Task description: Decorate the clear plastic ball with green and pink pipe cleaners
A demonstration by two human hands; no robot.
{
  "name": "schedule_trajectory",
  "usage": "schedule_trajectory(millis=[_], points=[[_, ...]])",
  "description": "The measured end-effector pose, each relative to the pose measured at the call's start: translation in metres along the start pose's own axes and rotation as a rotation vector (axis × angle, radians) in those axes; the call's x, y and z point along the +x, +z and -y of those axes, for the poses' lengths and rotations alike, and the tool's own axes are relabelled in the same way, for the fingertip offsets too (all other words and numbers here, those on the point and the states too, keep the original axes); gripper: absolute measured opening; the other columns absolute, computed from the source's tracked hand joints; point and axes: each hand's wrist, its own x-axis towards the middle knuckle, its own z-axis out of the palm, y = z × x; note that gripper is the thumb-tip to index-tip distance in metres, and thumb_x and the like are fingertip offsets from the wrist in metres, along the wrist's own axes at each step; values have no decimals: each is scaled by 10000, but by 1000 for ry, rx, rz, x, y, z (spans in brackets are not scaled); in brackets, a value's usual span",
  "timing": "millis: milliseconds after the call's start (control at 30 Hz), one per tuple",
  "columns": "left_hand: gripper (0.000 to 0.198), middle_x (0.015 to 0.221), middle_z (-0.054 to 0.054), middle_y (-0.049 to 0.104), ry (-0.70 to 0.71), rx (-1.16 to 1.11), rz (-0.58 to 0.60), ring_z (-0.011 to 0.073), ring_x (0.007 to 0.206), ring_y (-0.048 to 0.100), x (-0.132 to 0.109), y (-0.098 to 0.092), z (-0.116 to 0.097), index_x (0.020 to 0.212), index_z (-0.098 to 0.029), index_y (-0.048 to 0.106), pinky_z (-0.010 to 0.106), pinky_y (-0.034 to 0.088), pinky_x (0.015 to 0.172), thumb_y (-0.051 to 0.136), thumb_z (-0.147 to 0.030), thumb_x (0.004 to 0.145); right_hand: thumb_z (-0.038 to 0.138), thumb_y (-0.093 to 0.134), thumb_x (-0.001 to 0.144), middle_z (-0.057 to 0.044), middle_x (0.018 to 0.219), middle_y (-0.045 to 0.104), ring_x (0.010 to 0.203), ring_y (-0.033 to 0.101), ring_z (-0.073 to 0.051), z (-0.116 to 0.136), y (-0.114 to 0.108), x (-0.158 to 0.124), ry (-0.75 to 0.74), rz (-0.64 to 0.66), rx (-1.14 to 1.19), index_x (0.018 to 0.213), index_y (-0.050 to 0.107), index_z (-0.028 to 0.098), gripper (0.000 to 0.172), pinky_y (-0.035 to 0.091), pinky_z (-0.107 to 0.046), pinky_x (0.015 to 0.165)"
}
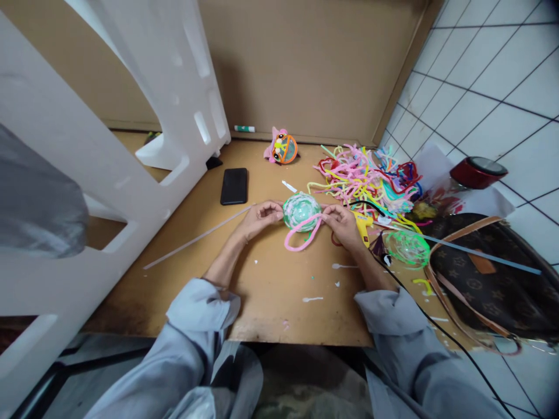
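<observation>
Between my hands, just above the wooden table, is a round craft piece [300,208] wound in mint green and white fuzzy strands, with a clear middle. My left hand [264,216] pinches its left edge between thumb and fingers. At the right edge, the closed fingers of my right hand [343,224] grip a pink pipe cleaner [297,249]. That pipe cleaner bends into a loop hanging over the front of the piece. A yellow glue gun [362,226] lies beside my right hand, partly hidden by it.
A heap of coloured pipe cleaners [362,177] lies at the back right. Around are a small decorated figure [283,148], a black phone [234,186], a green-wound piece [408,249], a brown handbag [502,273] and a red-lidded jar [478,173]. A black cable [419,305] crosses the right side.
</observation>
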Motion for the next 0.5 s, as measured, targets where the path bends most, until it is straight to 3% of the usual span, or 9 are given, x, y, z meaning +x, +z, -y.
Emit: schedule_trajectory(millis=[233,400,500], points=[[415,1262,165,693,-10,-22,107,320,1233,616,1,-7,2,787,-168,731,442,450,1067,899,-497,598,557,780,692,-65,1061,737,741,684,-166,-2,1,-1,-37,-49,-14,730,560,235,392,568,-329,713],[392,1350,191,642,-39,-13,127,344,1265,603,1,-9,4,747,-160,742,474,445,1075,942,-421,534,552,767,730,-32,817,712,831,701,-203,0,1,-2,-57,-46,-51,726,552,244,375,567,-336,771],[397,1348,198,646,-39,-11,152,370,1296,580,2,-11,3,752,-163,760,501,428,1095,936,-450,541,546,763,736,-31,781,695,868,708,-215,0,0,-3,-61,-50,-56,719,547,249,367,567,-340,788]])
